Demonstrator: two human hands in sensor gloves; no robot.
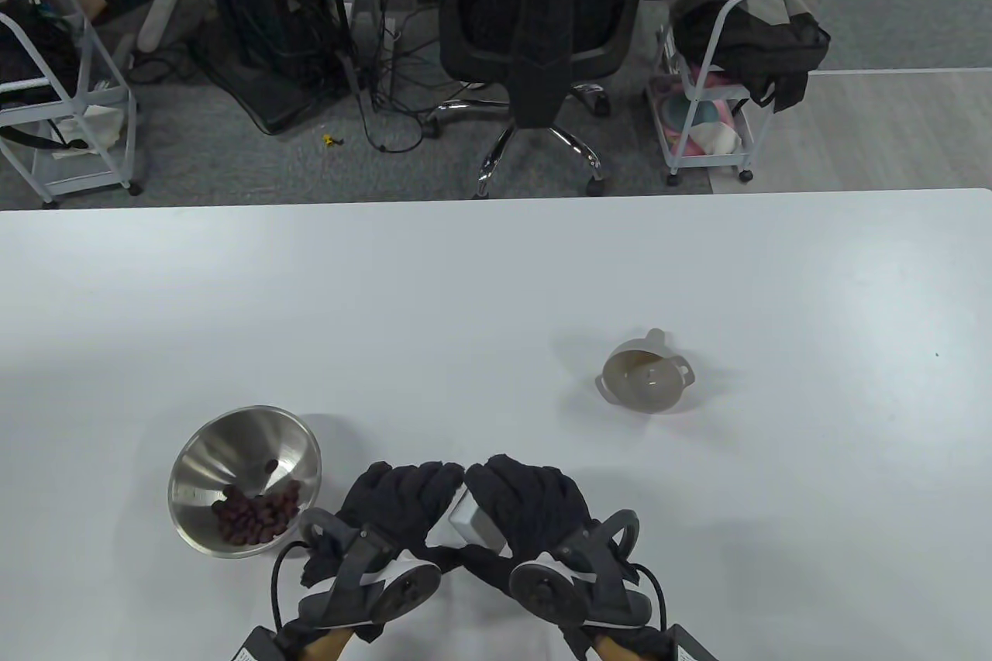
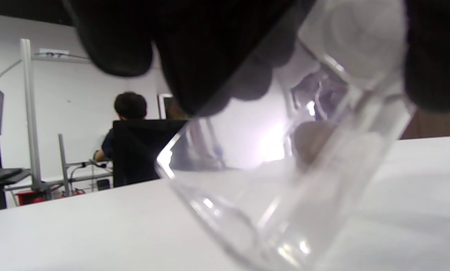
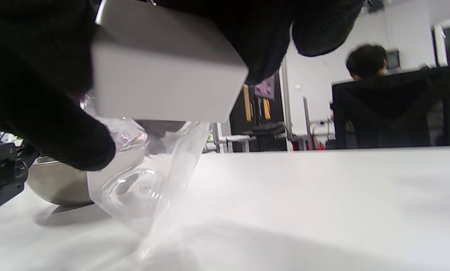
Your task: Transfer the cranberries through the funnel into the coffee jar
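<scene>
Coffee jar (image 2: 285,180), clear and tilted, sits at the bench's (image 1: 496,289) near edge: left hand (image 1: 387,514) grips its body, right hand (image 1: 535,514) its white lid (image 3: 164,75). Funnel (image 1: 647,378) lies right; cranberries (image 1: 256,515) left.

Near the table's (image 1: 496,266) front edge, both hands crowd together over a tilted clear jar (image 2: 285,180), with the steel bowl (image 1: 244,479) of cranberries (image 1: 256,514) just to their left, closing that side. The grey funnel (image 1: 647,378) stands alone right of centre. Open tabletop runs along the far edge and both far corners.
</scene>
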